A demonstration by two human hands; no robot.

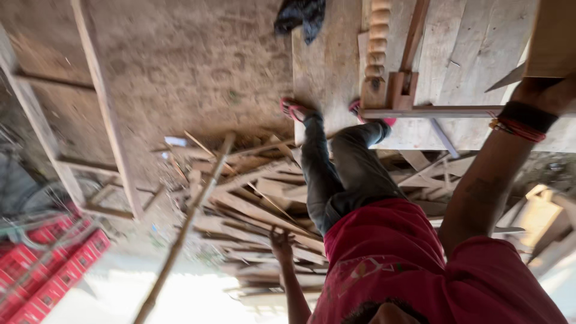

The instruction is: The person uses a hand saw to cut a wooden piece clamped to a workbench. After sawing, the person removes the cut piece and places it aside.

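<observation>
At the far left, red plastic crates (48,270) sit stacked in a block, ribbed and glossy against the dull ground. A rough timber frame (102,102) lies flat on the packed dirt floor (192,60), probably put there to keep it out of the way. A long thin pole (186,222) slants across the offcut heap (252,204), a loose tumble of pale, splintery laths and slats that looks thrown down rather than stacked. One hand (281,240) of a person in a red shirt (390,258) rests on this heap with its fingers spread and not closed on any piece, and we judge it is there for support. A dark crumpled cloth (300,15) lies at the top edge of broad, grey, saw-marked planks (327,66). The person stands on these planks in pink sandals (292,109), which gives a flat footing above the dirt. Beside the feet lies a turned spindle (377,36) with beaded swellings. A slim squared rail (432,111) runs level towards the person's other hand (543,90), past a wrist with a black band and red bangles (521,122). That hand meets a smooth brown board (558,36), but blur keeps us from telling what it grips. Our own hands do not show.
</observation>
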